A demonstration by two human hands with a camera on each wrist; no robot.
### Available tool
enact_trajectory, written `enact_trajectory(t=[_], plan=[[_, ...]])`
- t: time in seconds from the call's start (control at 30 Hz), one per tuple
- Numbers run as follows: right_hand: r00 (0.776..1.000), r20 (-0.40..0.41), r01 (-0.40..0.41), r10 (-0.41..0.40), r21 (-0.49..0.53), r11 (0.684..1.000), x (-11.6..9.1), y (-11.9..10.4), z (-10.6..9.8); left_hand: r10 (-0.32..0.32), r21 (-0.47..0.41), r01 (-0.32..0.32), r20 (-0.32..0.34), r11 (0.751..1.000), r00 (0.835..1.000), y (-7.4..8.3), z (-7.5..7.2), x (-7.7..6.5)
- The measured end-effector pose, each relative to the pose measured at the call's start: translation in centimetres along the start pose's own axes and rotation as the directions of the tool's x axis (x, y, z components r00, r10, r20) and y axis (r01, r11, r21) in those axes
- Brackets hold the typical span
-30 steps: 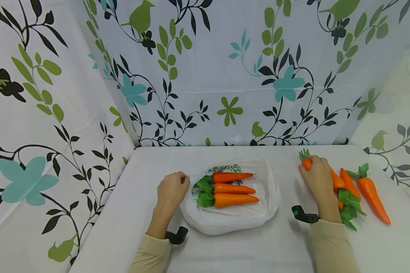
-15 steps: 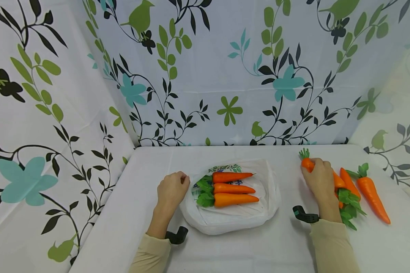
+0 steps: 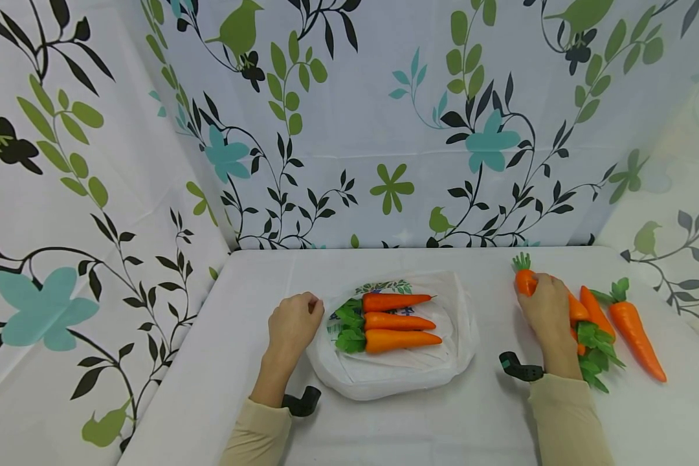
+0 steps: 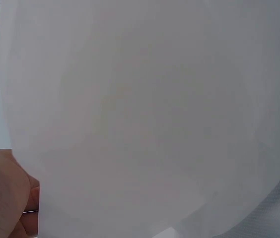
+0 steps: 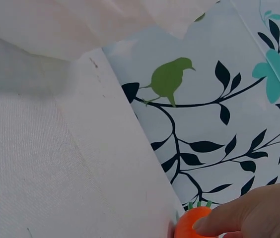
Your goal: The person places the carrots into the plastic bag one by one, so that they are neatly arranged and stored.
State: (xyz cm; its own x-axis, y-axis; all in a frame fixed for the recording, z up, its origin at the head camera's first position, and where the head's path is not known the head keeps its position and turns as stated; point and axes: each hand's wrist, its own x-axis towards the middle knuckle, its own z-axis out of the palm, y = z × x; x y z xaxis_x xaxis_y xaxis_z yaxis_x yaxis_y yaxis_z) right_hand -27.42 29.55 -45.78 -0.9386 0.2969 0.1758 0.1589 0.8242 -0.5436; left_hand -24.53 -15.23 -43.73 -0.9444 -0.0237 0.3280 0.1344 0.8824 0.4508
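Note:
My right hand (image 3: 544, 310) grips an orange carrot (image 3: 525, 283) near its top, which has short green stubs. In the right wrist view, the thumb and fingers press on that carrot (image 5: 189, 225). Its middle is hidden under the hand. My left hand (image 3: 291, 323) rests on the table beside the left edge of a white plastic bag (image 3: 384, 382), fingers loosely curled, with nothing seen in them. On the bag lie three carrots side by side: a red-orange one (image 3: 393, 302), an orange one (image 3: 399, 321) and a lighter one (image 3: 402, 340), leaves to the left.
Right of my right hand lie more carrots: one slanted (image 3: 597, 314), one with a green top (image 3: 637, 340), and leaves (image 3: 597, 343) of a partly hidden one. Patterned cloth (image 3: 390, 129) hangs behind the white table (image 3: 256, 272). The bag (image 4: 145, 109) fills most of the left wrist view.
My right hand has shifted slightly right and toward me, and the top of the gripped carrot has moved a little with it. The left hand and the carrots on the bag stay put.

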Motion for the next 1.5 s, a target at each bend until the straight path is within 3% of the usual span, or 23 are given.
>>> enact_trajectory(t=[0.7, 0.93, 1.27, 1.5], plan=[[0.995, 0.102, -0.016, 0.021, -0.048, 0.999, 0.2, 0.5, 0.6, 0.003, -0.003, -0.003, -0.012, 1.0, 1.0, 0.1, -0.1, -0.1], [0.997, 0.072, 0.017, -0.014, -0.04, 0.999, 0.1, 0.6, 0.7, -0.002, -0.005, 0.002, -0.006, 1.0, 1.0, 0.1, -0.1, 0.0], [0.984, 0.158, -0.076, 0.08, -0.031, 0.997, 0.5, 0.3, 1.3, 0.006, -0.004, -0.006, -0.018, 1.0, 1.0, 0.1, -0.1, -0.1], [0.982, 0.164, -0.093, 0.095, -0.022, 0.995, 0.5, 0.4, 1.4, 0.004, -0.004, -0.004, -0.015, 1.0, 1.0, 0.0, -0.1, -0.1]])
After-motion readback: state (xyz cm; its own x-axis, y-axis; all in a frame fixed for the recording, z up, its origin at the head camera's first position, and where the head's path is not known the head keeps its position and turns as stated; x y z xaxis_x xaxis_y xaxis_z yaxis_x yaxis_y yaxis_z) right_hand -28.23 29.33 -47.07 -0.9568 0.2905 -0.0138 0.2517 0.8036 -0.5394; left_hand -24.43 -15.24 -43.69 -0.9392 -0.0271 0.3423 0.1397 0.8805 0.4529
